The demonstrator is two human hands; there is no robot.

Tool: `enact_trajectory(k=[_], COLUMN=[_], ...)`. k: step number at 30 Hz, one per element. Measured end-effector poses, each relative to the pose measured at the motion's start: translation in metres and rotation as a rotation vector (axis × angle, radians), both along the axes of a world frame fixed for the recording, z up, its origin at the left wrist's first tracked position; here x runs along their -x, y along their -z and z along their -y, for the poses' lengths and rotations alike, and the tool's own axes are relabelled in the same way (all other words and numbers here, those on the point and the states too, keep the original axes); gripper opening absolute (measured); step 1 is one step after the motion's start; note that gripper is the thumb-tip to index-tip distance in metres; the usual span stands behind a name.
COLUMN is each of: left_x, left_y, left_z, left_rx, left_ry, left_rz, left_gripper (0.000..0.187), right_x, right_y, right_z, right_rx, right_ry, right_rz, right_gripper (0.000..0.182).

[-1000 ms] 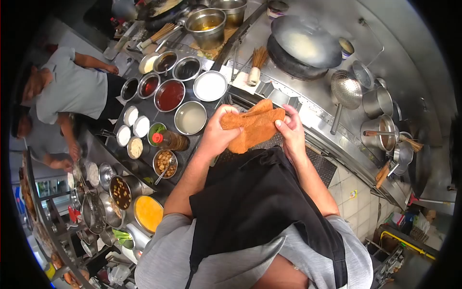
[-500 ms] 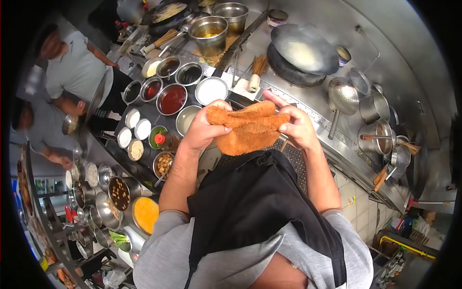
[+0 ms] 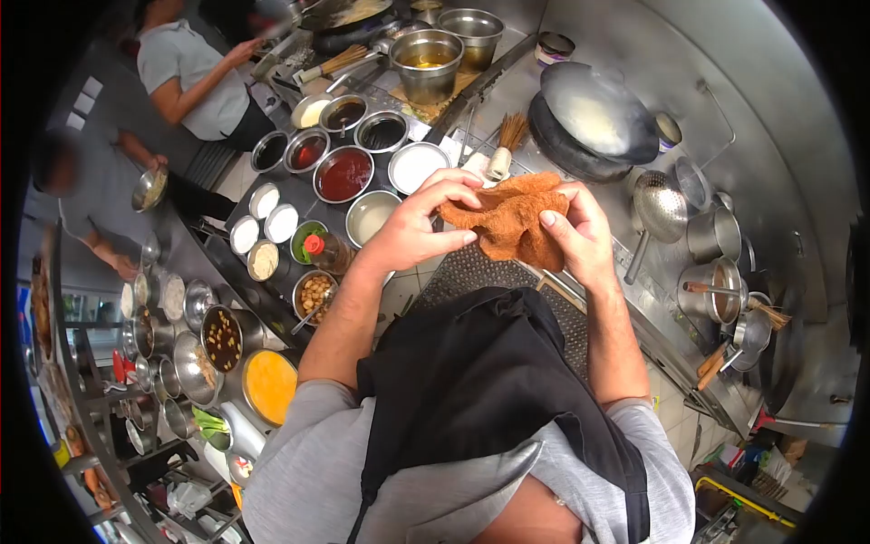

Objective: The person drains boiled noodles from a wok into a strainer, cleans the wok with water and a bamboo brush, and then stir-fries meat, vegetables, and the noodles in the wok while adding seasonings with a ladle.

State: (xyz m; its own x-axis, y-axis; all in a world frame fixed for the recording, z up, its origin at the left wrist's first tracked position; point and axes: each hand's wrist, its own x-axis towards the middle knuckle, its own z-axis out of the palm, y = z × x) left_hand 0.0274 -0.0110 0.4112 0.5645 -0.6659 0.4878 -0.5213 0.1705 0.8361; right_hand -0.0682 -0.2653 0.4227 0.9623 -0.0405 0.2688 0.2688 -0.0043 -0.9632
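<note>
Above the counter (image 3: 299, 213), cloth (image 3: 512, 222) bunched tight in left hand (image 3: 421, 227) and right hand (image 3: 580, 240) fingers; could slip into sauce bowls (image 3: 344, 174) below if loosened.

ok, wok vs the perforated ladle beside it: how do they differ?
The wok is larger, with a solid bowl, and sits in the stove ring; the ladle is smaller, its bowl full of holes, and it lies on the steel counter with its long handle pointing toward the person. Both are round bare metal.
</note>
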Motion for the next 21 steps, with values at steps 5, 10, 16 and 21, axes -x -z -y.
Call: enact_trajectory(k=[5,10,16,21], left_x=[0.005,0.014,0.028,0.032], left_y=[0.000,-0.001,0.016,0.047], left_z=[0.009,0.011,0.055,0.080], left_rx=[-0.085,-0.027,0.524,0.542], left_ry=[-0.176,-0.238,-0.168,-0.240], left_rz=[0.086,0.017,-0.701,-0.890], left_gripper=[0.026,0.027,0.039,0.030], right_x=[-0.004,-0.005,-0.010,-0.006], right_y=[-0.012,0.001,0.029,0.032], right_z=[0.024,0.025,0.004,0.002], right_rx=[0.323,0.213,0.072,0.482], right_ry=[0.111,0.236,0.367,0.571], right_rz=[0.157,0.057,0.133,0.233], right_gripper=[0.021,0.017,0.020,0.019])
